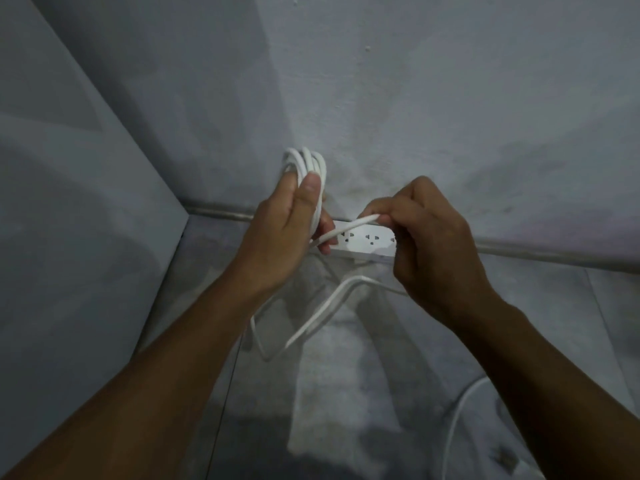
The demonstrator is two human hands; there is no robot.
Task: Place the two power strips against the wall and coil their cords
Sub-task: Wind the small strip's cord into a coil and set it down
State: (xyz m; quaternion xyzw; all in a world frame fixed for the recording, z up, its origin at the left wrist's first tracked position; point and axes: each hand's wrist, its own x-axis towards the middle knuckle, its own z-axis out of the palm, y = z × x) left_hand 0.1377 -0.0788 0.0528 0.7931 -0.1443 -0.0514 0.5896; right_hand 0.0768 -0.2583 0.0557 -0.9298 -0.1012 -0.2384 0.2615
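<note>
A white power strip (pixel 367 241) lies on the floor against the base of the wall, partly hidden behind my hands. My left hand (pixel 287 230) grips a bundle of white cord loops (pixel 306 161) that stick up above my fingers. My right hand (pixel 429 237) pinches a straight run of the same cord (pixel 349 227), stretched between the two hands above the strip. Slack cord (pixel 322 311) hangs down and bends on the floor below my hands. A second white cord (pixel 457 414) curves across the floor at the lower right; its power strip is out of view.
The pale wall (pixel 415 98) meets the floor along a grey skirting line (pixel 554 252). A flat grey panel (pixel 86 220) stands at the left and forms a corner with the wall. The tiled floor (pixel 346 393) lies between my forearms.
</note>
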